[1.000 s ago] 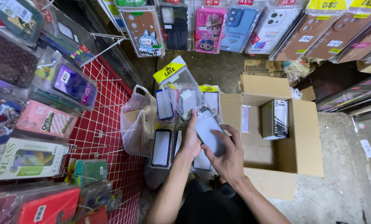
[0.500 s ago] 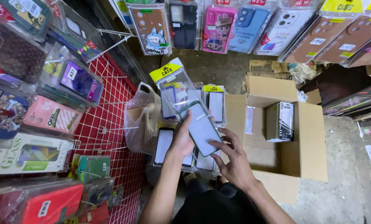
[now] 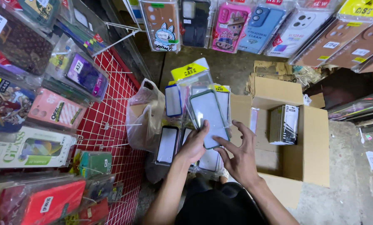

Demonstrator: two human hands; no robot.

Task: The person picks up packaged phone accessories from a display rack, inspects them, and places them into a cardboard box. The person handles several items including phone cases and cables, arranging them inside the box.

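Between a red wire grid (image 3: 111, 125) hung with packaged phone cases and an open cardboard box (image 3: 307, 141), the person's left hand (image 3: 193, 143) grips a clear phone case with a dark green rim (image 3: 208, 118) by its lower left edge, fingers closed around it, holding it tilted above a stack of similar packaged cases (image 3: 169, 143). Just beside it, the right hand (image 3: 240, 160) has its fingers spread open, the fingertips touching the case's lower right edge. A clear plastic bag (image 3: 144, 114) sits to the left of the stack.

Single head-worn camera looks steeply down, close above the hands.
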